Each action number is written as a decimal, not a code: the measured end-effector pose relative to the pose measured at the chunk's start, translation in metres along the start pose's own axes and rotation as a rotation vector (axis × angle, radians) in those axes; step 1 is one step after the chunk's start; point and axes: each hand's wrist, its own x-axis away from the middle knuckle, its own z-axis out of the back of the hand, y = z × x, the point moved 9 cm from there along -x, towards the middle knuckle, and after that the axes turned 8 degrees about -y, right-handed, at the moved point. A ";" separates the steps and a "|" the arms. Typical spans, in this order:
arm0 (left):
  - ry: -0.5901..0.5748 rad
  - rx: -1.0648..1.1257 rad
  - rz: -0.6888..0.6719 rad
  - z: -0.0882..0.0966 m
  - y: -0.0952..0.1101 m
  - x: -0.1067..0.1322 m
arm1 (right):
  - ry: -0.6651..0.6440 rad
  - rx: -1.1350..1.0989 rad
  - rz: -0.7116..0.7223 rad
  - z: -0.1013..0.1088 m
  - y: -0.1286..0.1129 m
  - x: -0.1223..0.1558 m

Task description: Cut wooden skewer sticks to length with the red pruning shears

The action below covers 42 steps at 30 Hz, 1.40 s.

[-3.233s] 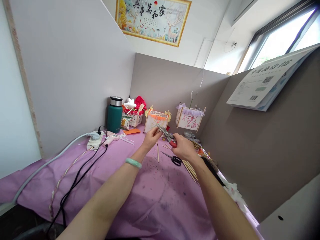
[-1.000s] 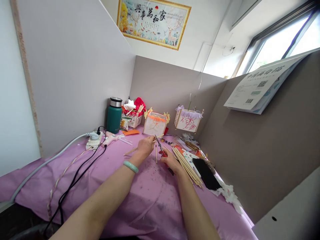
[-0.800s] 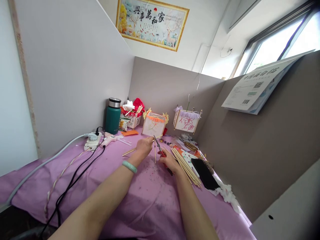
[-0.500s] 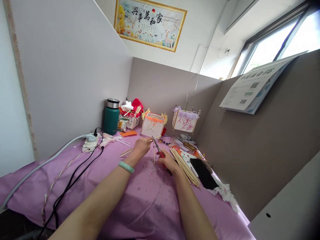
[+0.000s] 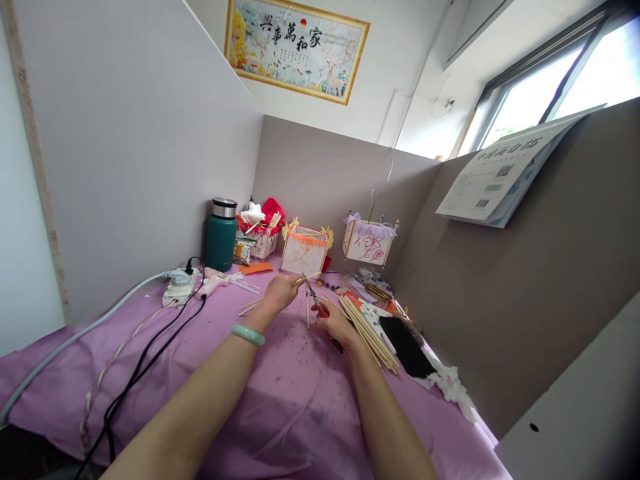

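Head view: our purple cloth (image 5: 295,387) lies spread, probably for protection; a fringed box (image 5: 261,247), toward eleven o'clock from our right hand (image 5: 336,323), holds tissue (image 5: 253,213) and sticks (image 5: 275,221). That hand's fingers clamp the pliers (image 5: 316,299), while our left hand (image 5: 282,291) pinches a thin stick (image 5: 314,275) at their tips, perhaps steadying it.

Rear wall (image 5: 400,63): gold-framed picture (image 5: 297,50) bearing Chinese characters and a deer. Right partition (image 5: 540,280): printed booklet (image 5: 495,177) with QR code and barcode, hung below the window (image 5: 535,93). Purple tablecloth (image 5: 300,420), left: upright green bottle (image 5: 221,240) with a silver-and-black top; nearer, white power strip (image 5: 175,293), plugs inserted, beside a pink glue gun (image 5: 214,283). Right: black smartphone (image 5: 407,347), flat, next to crumpled white tissue (image 5: 453,387).
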 end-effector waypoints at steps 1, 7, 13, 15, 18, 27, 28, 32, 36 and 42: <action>0.011 -0.017 -0.002 0.000 0.001 0.001 | -0.002 0.008 -0.004 0.000 0.001 -0.001; 0.053 -0.105 0.065 -0.004 0.002 0.007 | -0.014 -0.026 -0.036 -0.001 0.011 -0.007; 0.106 -0.087 0.067 -0.003 0.002 0.008 | 0.009 -0.053 -0.035 -0.001 0.011 -0.005; 0.108 -0.095 0.068 -0.004 0.001 0.008 | 0.005 -0.063 -0.038 -0.002 0.010 -0.005; 0.103 -0.116 0.075 -0.005 0.000 0.009 | 0.005 -0.072 -0.037 -0.002 0.010 -0.005; 0.094 -0.136 0.065 -0.006 0.000 0.008 | 0.005 -0.088 -0.002 -0.002 0.010 -0.006; 0.098 -0.134 0.060 -0.005 0.000 0.008 | 0.005 -0.090 0.006 -0.002 0.010 -0.006; 0.086 -0.118 0.077 -0.004 -0.002 0.008 | -0.003 -0.092 0.025 -0.002 0.008 -0.005; 0.072 -0.095 0.076 -0.003 -0.004 0.006 | -0.025 -0.095 0.033 -0.003 0.006 -0.003; 0.021 0.098 0.042 -0.004 -0.012 -0.001 | -0.047 -0.070 0.008 -0.003 0.003 0.000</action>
